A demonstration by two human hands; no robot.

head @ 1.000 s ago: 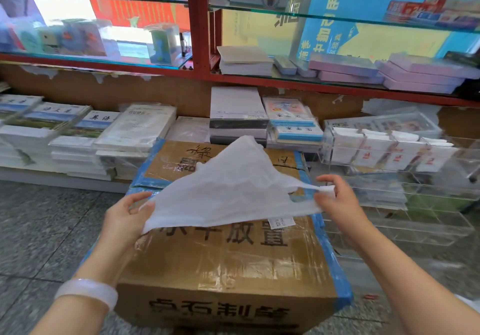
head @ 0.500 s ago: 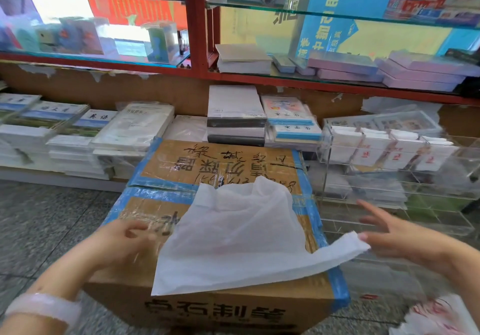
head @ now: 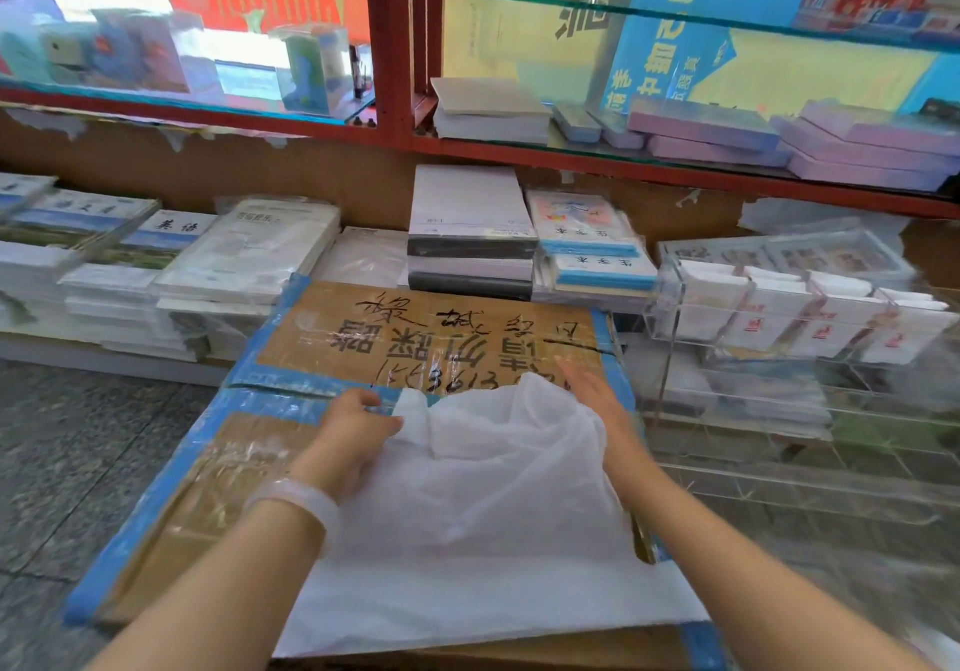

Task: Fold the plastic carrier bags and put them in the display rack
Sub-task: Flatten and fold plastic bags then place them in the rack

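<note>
A white, thin plastic carrier bag [head: 483, 530] lies spread on top of a taped cardboard box [head: 426, 337], its far end bunched up. My left hand [head: 350, 436] grips the bag's far left corner, fingers curled at its edge. At the bag's far right edge lies my right hand [head: 597, 400], fingers straight and pointing away from me; the raised plastic partly covers it. The clear acrylic display rack [head: 670, 337] stands to the right of the box, and folded white bags [head: 774, 317] fill its upper compartments.
Stacks of wrapped books [head: 244, 254] and notebooks [head: 470, 228] sit on the low shelf behind the box. Above them runs a red-framed glass shelf [head: 395, 135] with more stationery. Grey tiled floor [head: 78, 452] lies to the left.
The bag went from held up in the air to lying flat on the box. Both hands moved forward to its far end, and the right hand let go of the handle.
</note>
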